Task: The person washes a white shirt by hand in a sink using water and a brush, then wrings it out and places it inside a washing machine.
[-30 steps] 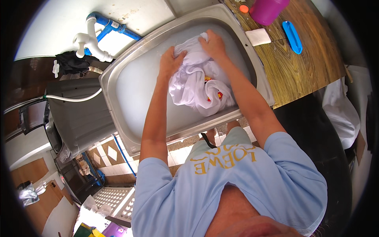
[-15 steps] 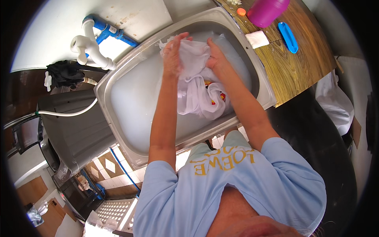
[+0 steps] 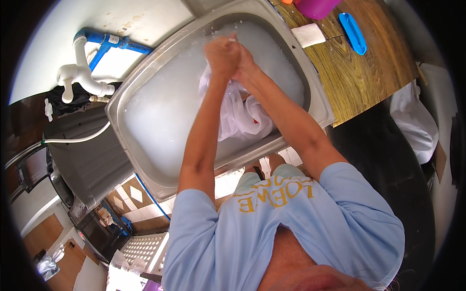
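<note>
A wet white garment with small red and yellow patches hangs from my hands into the cloudy, soapy water. My left hand is closed at the top of the cloth, over the far half of the steel sink. Pressed against it, my right hand is closed on the same garment. Little of the cloth shows between the fingers. Droplets scatter just beyond the knuckles. Below the wrists, the folds spread near the sink's front rim.
A white tap on blue pipe stands at the left wall. On the wooden counter to the right lie a white block, a blue brush-shaped piece and a purple container. A grey machine stands left of the sink.
My hands were apart with the cloth spread between them; now they are closed together on it. The view has shifted slightly, with the counter items higher in the picture.
</note>
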### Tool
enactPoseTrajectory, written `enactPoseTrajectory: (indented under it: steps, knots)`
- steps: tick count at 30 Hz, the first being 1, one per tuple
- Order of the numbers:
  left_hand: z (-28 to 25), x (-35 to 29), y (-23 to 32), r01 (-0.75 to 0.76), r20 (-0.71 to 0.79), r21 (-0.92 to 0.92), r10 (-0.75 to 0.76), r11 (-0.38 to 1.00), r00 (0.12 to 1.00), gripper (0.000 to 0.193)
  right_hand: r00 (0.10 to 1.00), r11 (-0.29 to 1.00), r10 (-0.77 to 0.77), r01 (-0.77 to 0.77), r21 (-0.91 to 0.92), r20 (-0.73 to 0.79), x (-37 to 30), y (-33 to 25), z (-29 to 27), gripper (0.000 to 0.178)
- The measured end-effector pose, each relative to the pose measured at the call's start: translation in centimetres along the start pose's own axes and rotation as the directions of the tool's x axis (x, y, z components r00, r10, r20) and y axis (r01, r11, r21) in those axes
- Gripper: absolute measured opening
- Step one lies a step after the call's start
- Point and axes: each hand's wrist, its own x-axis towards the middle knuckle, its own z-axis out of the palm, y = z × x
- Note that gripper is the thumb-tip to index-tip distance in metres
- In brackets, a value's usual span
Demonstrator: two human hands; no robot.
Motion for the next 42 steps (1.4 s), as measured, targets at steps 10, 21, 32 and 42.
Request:
enactPoseTrajectory:
  steps: [10, 21, 32, 42]
  knots:
    - [-7.3, -0.8, -6.2, 0.451, 0.392, 0.061, -0.437, 0.89, 0.81, 0.049, 0.992, 0.999, -0.001, -0.003, -0.034, -0.127, 0.6, -3.5, -1.6, 0.052]
    - [-1.2, -3.4, 7.6, 0.302, 0.224, -0.79, -0.208, 0.534, 0.952, 0.021, 0.585, 0.866, 0.031, -0.421, 0.271, 0.811, 4.4, 1.0, -6.5, 0.037]
    - [-1.0, 0.6, 1.5, 0.164, -0.102, -0.198, -0.187, 0.966, 0.977, 0.029, 0.593, 0.873, 0.092, -0.434, 0.221, 0.8, 1.4, 0.0, -3.0, 0.027]
    - [-13.0, -0.6, -0.5, 0.562, 0.113, -0.477, -0.587, 0.675, 0.801, 0.049, 0.898, 0.95, 0.163, -0.031, -0.31, 0.409, -3.3, -6.9, -0.2, 0.027]
